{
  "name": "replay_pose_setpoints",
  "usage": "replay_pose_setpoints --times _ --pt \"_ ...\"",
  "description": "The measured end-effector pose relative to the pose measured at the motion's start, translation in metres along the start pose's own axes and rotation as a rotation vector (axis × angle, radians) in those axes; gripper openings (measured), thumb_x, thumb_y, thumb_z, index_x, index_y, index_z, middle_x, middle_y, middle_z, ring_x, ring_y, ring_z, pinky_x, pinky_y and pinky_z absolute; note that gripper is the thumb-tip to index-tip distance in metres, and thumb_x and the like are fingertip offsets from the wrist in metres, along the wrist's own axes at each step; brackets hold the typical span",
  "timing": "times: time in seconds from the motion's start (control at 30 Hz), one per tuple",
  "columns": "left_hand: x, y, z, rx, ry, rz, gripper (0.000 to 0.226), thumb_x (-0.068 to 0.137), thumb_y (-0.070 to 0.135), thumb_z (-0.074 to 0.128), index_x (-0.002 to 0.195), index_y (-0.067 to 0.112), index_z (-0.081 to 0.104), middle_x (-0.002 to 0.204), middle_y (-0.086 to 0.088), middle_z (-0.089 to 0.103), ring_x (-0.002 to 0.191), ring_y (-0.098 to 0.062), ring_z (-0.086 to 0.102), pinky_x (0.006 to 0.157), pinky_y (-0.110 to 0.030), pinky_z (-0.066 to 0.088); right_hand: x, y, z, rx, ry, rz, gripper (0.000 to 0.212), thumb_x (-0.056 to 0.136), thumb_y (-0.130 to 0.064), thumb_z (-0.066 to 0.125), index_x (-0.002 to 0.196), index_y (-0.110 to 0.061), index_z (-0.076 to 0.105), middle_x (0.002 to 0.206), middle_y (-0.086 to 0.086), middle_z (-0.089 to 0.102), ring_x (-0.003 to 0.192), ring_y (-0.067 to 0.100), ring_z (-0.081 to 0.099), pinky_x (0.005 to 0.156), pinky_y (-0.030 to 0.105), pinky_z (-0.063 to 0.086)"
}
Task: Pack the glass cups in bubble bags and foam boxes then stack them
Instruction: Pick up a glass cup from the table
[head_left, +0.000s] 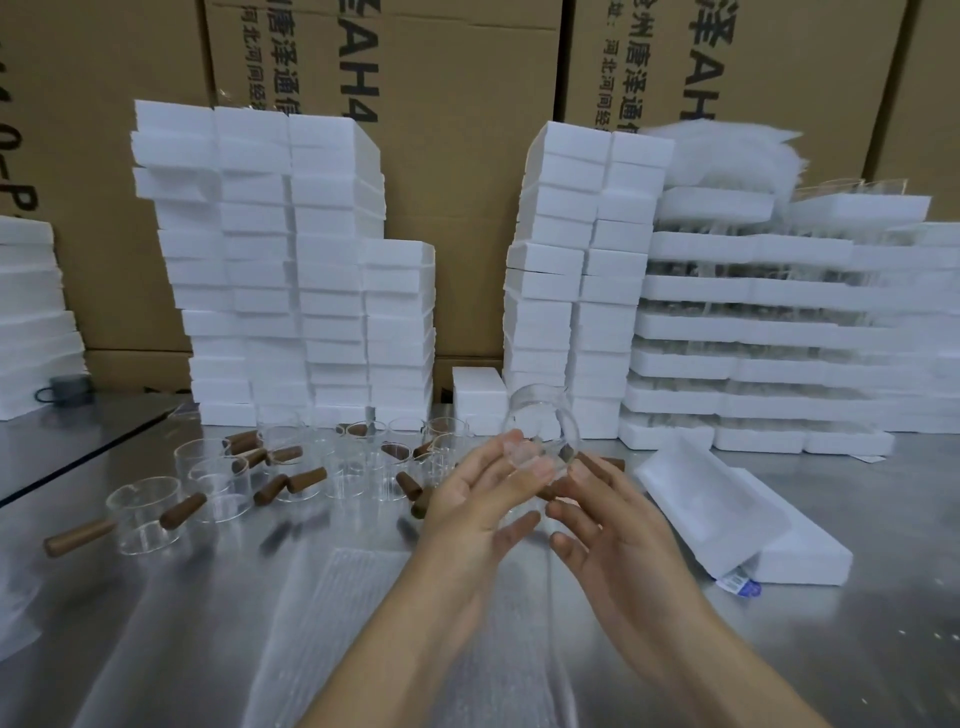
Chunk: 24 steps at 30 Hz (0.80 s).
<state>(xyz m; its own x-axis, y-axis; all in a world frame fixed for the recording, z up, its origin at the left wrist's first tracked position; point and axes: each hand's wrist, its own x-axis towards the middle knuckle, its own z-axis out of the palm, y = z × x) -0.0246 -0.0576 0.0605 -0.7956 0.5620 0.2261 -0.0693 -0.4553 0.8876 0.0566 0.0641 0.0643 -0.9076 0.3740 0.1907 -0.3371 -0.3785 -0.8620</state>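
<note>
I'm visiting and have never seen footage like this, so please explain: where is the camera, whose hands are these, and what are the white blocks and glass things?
There is no machine here: a person works with bare hands, and the single camera sits on their head, looking forward and down. The left hand and right hand together hold one glass cup, tipped on its side above the metal table. More glass cups with brown handles stand to the left. In front of the person lies bubble wrap. An open foam box lies to the right, and tall stacks of white foam boxes stand behind, before cardboard cartons.
</note>
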Motion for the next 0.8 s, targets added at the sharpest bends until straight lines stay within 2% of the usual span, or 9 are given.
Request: replay_pose_setpoints --times 0.1,0.17,0.23,0.33,0.43,0.53,0.6,0.7,0.8 --pt "0.0 0.002 -0.004 0.062 -0.027 0.031 0.079 0.069 0.034 0.098 0.14 0.023 0.064 0.133 0.006 0.076 0.126 -0.014 0.071 0.097 -0.032 0.053 -0.001 -0.005 -0.003 -0.006 -0.014 -0.008 0.058 0.087 -0.03 0.075 0.14 -0.012 0.059 0.122 0.009 0.074 0.098 0.015 0.07 0.075 0.029 0.051" --pt "0.002 0.006 -0.007 0.165 -0.041 0.079 0.074 0.073 0.023 0.1 0.138 0.024 0.064 0.129 0.005 0.077 0.122 -0.012 0.072 0.094 -0.026 0.057 -0.001 -0.01 -0.005 0.001 -0.063 0.014 0.067 0.085 -0.039 0.082 0.14 -0.01 0.058 0.132 0.01 0.071 0.106 0.016 0.069 0.081 0.032 0.049" --pt "0.004 0.009 -0.01 0.271 -0.044 0.141 0.068 0.074 0.016 0.097 0.134 0.023 0.066 0.127 0.006 0.078 0.119 -0.011 0.074 0.089 -0.023 0.06 0.0 -0.014 -0.005 0.036 -0.127 0.058 0.07 0.078 -0.05 0.086 0.134 -0.013 0.065 0.127 0.009 0.072 0.105 0.016 0.068 0.085 0.032 0.05" --pt "0.001 0.01 -0.011 0.455 -0.042 0.205 0.062 0.076 0.017 0.097 0.13 0.029 0.071 0.127 0.012 0.077 0.123 -0.007 0.07 0.092 -0.035 0.063 -0.003 -0.014 -0.002 0.047 -0.183 0.115 0.061 0.088 -0.05 0.074 0.137 -0.014 0.067 0.125 0.013 0.073 0.108 0.023 0.072 0.091 0.034 0.057" --pt "-0.003 0.01 -0.009 0.551 -0.018 0.24 0.066 0.079 0.011 0.094 0.135 0.035 0.069 0.126 0.017 0.076 0.124 -0.005 0.068 0.09 -0.034 0.063 -0.007 -0.011 -0.001 -0.008 -0.178 0.116 0.058 0.094 -0.045 0.069 0.139 -0.008 0.063 0.133 0.022 0.069 0.125 0.035 0.067 0.107 0.043 0.054" --pt "-0.005 0.013 -0.006 0.678 0.031 0.325 0.08 0.078 0.025 0.097 0.143 0.054 0.058 0.13 0.025 0.068 0.126 0.0 0.063 0.097 -0.036 0.059 -0.007 -0.011 0.0 -0.035 -0.11 0.059 0.054 0.095 -0.04 0.074 0.136 -0.007 0.065 0.132 0.02 0.07 0.122 0.035 0.069 0.099 0.04 0.059" --pt "-0.006 0.016 -0.005 0.763 0.052 0.393 0.079 0.078 0.037 0.096 0.14 0.063 0.056 0.132 0.028 0.065 0.126 0.003 0.06 0.092 -0.032 0.056 -0.006 -0.011 0.002 -0.035 -0.058 0.043 0.054 0.091 -0.039 0.078 0.133 -0.007 0.065 0.127 0.015 0.074 0.114 0.031 0.074 0.092 0.038 0.06" --pt "-0.007 0.018 -0.004 0.835 0.084 0.43 0.069 0.076 0.048 0.09 0.136 0.064 0.06 0.133 0.029 0.065 0.127 0.002 0.059 0.09 -0.032 0.053 -0.004 -0.008 0.004 0.002 -0.032 0.068 0.049 0.087 -0.044 0.082 0.125 -0.016 0.071 0.114 0.008 0.078 0.105 0.026 0.077 0.082 0.033 0.061" --pt "-0.006 0.018 -0.008 0.829 0.117 0.433 0.065 0.077 0.048 0.09 0.135 0.059 0.062 0.134 0.027 0.067 0.129 -0.002 0.061 0.09 -0.033 0.051 -0.002 -0.001 0.006 0.139 -0.113 0.178 0.056 0.084 -0.049 0.076 0.13 -0.017 0.07 0.123 0.019 0.074 0.114 0.034 0.073 0.086 0.039 0.06"
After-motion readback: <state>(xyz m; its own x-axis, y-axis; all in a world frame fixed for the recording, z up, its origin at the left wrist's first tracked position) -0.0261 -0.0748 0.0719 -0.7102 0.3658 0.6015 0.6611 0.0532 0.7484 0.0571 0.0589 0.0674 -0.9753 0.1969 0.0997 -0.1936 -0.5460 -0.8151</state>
